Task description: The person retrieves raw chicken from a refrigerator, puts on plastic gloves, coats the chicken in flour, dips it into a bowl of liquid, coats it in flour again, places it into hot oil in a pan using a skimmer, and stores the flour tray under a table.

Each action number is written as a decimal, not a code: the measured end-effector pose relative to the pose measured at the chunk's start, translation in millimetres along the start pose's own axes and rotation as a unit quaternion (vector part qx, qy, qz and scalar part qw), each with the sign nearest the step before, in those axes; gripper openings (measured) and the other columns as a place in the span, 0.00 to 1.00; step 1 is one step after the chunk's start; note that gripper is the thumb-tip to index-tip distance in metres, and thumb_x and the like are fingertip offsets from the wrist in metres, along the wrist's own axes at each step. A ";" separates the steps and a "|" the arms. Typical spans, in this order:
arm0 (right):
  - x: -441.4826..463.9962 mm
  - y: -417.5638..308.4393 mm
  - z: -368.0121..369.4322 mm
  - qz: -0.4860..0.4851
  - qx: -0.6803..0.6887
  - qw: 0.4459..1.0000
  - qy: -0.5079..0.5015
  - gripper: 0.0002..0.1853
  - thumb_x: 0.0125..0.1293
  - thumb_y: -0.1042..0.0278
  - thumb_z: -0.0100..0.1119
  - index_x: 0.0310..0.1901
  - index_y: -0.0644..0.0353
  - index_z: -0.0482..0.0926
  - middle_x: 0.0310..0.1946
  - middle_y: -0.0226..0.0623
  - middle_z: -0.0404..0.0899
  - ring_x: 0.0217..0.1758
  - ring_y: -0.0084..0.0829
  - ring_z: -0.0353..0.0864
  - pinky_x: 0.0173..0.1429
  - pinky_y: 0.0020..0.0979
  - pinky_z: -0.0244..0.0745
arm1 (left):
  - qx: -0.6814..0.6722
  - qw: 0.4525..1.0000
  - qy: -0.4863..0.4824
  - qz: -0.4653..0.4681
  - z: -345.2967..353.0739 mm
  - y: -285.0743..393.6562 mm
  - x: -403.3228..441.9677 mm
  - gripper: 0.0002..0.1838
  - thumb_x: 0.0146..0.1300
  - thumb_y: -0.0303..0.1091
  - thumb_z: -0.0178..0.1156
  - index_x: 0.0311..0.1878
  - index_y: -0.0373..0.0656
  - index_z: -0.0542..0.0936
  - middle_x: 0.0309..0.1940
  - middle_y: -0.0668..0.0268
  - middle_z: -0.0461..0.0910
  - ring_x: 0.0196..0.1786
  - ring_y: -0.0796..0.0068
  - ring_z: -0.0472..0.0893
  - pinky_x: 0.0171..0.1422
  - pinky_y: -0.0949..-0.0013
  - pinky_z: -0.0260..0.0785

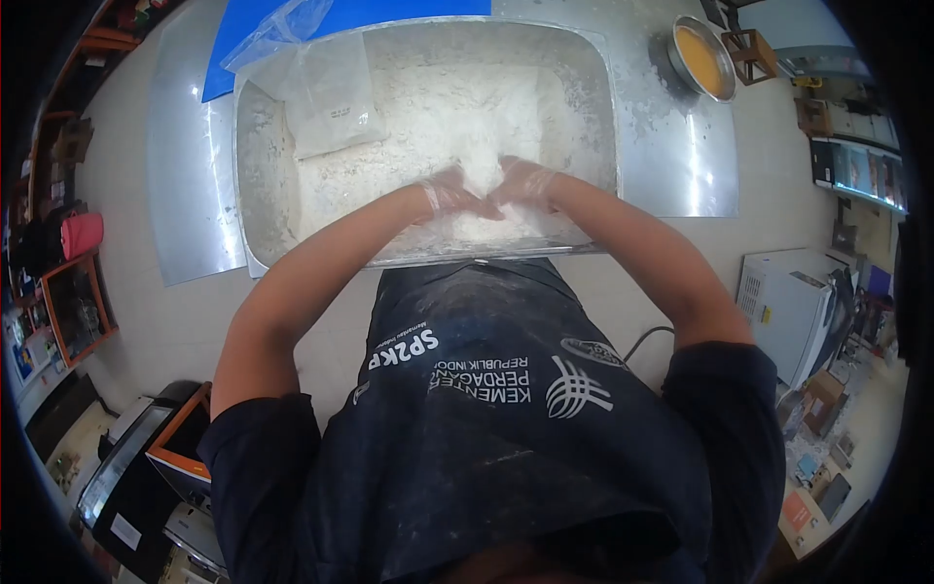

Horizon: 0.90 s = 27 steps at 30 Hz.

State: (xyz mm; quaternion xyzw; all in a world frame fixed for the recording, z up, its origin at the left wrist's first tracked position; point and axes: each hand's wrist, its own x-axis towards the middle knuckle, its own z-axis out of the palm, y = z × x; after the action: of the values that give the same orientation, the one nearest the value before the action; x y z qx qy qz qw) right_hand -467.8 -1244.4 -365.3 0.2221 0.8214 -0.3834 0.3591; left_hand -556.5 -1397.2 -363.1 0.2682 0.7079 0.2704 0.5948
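Note:
My left hand [449, 191] and my right hand [521, 185], both in thin clear plastic gloves, are inside a large metal tub [617, 117] near its front wall. They curve toward each other with the fingertips meeting low down. A heap of white flour [482, 165] lies cupped between them, and more flour covers the tub's floor. Flour dusts both gloves and hides some of the fingers. At the tub's left side a clear plastic bag [336, 107] with small print rests partly on the flour, its upper end hanging over the back left rim.
A metal bowl of orange-yellow liquid [702, 60] stands on the metal table [671, 161] to the tub's right. Behind the tub lies a blue sheet [409, 10]. My dark apron [486, 389] is close to the tub's front edge. A white appliance [788, 302] stands off to the right.

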 end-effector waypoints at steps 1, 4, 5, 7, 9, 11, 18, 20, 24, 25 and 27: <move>-4.7 -9.0 -9.0 -0.031 0.031 0.999 -0.017 0.37 0.50 0.57 0.70 0.57 0.75 0.71 0.52 0.54 0.77 0.56 0.41 0.77 0.57 0.33 0.72 | -0.051 0.998 0.006 0.042 -8.6 -4.0 0.6 0.43 0.52 0.42 0.72 0.69 0.37 0.64 0.62 0.47 0.72 0.68 0.54 0.68 0.72 0.57 0.60; -10.7 -21.7 -26.2 -0.134 0.040 0.990 -0.002 0.39 0.54 0.55 0.67 0.62 0.72 0.68 0.56 0.57 0.75 0.60 0.45 0.75 0.63 0.36 0.70 | -0.094 0.989 0.063 0.096 -27.5 4.3 -17.1 0.37 0.50 0.32 0.72 0.64 0.36 0.68 0.53 0.51 0.78 0.58 0.57 0.76 0.65 0.62 0.68; -11.9 -20.8 -27.1 -0.174 -0.018 0.984 0.047 0.37 0.56 0.55 0.64 0.63 0.70 0.67 0.56 0.57 0.75 0.60 0.46 0.74 0.64 0.37 0.70 | -0.061 0.990 0.086 0.093 -37.0 1.9 -18.2 0.37 0.51 0.35 0.72 0.62 0.34 0.69 0.51 0.51 0.79 0.56 0.59 0.77 0.62 0.65 0.70; -34.3 -32.9 -42.3 -0.200 -0.072 0.976 0.053 0.35 0.63 0.49 0.56 0.64 0.68 0.68 0.56 0.59 0.74 0.60 0.44 0.74 0.66 0.37 0.68 | 0.019 0.994 0.092 0.059 -54.3 -4.6 -18.0 0.36 0.52 0.42 0.71 0.60 0.33 0.71 0.48 0.52 0.80 0.53 0.60 0.79 0.58 0.67 0.72; -55.9 -38.6 -53.7 -0.127 -0.045 0.989 0.066 0.38 0.64 0.44 0.55 0.65 0.67 0.66 0.58 0.57 0.74 0.61 0.47 0.74 0.67 0.38 0.67 | 0.108 0.992 0.063 -0.001 -68.4 -8.4 -19.4 0.35 0.54 0.49 0.69 0.59 0.33 0.72 0.47 0.53 0.81 0.52 0.61 0.79 0.57 0.68 0.72; -50.6 -20.9 -59.7 -0.062 -0.071 0.996 -0.008 0.41 0.62 0.39 0.56 0.66 0.68 0.66 0.58 0.56 0.74 0.61 0.49 0.74 0.66 0.38 0.68 | 0.192 0.978 -0.013 -0.078 -78.7 -7.3 -22.8 0.40 0.55 0.56 0.66 0.60 0.31 0.71 0.51 0.51 0.79 0.54 0.58 0.78 0.59 0.65 0.71; -11.9 -4.8 -12.6 -0.016 -0.159 0.977 -0.140 0.46 0.51 0.40 0.66 0.61 0.73 0.69 0.52 0.60 0.76 0.54 0.47 0.78 0.58 0.37 0.71 | 0.252 0.963 -0.074 -0.061 -16.1 -2.2 -4.8 0.44 0.53 0.69 0.60 0.63 0.43 0.74 0.66 0.46 0.66 0.68 0.51 0.67 0.71 0.53 0.58; -9.8 -12.0 -5.5 -0.054 -0.112 0.986 -0.113 0.44 0.49 0.45 0.69 0.61 0.74 0.69 0.53 0.61 0.75 0.55 0.47 0.77 0.58 0.37 0.72 | 0.173 0.978 -0.120 0.001 -19.8 12.7 -4.7 0.41 0.55 0.70 0.57 0.64 0.50 0.75 0.69 0.47 0.63 0.70 0.50 0.65 0.72 0.51 0.56; 2.0 -10.0 15.5 -0.155 -0.092 0.981 0.067 0.39 0.49 0.59 0.72 0.60 0.70 0.69 0.58 0.58 0.73 0.61 0.48 0.74 0.63 0.37 0.70 | 0.194 0.979 0.013 -0.066 -30.4 21.8 -21.8 0.37 0.61 0.56 0.56 0.71 0.51 0.66 0.57 0.52 0.74 0.60 0.58 0.72 0.67 0.56 0.63; 3.8 -10.5 16.5 -0.196 -0.120 0.965 0.127 0.37 0.50 0.62 0.72 0.60 0.69 0.70 0.59 0.57 0.72 0.63 0.48 0.72 0.65 0.37 0.70 | 0.207 0.975 0.038 -0.072 -37.1 27.2 -29.0 0.37 0.61 0.53 0.57 0.71 0.49 0.65 0.54 0.53 0.76 0.57 0.60 0.74 0.65 0.58 0.65; -0.3 -20.5 1.6 -0.219 -0.082 0.967 0.103 0.32 0.55 0.66 0.67 0.61 0.67 0.70 0.63 0.54 0.69 0.66 0.46 0.70 0.68 0.37 0.68 | 0.158 0.982 0.041 -0.096 -53.9 26.4 -32.5 0.38 0.59 0.46 0.60 0.72 0.45 0.63 0.48 0.55 0.78 0.51 0.63 0.76 0.62 0.61 0.69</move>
State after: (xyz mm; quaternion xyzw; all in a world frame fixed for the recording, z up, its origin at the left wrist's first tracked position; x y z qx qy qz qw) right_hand -480.0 -1258.2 -356.2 0.0455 0.9112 -0.3592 0.1966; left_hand -603.4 -1404.7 -314.0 0.2786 0.7878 0.1076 0.5387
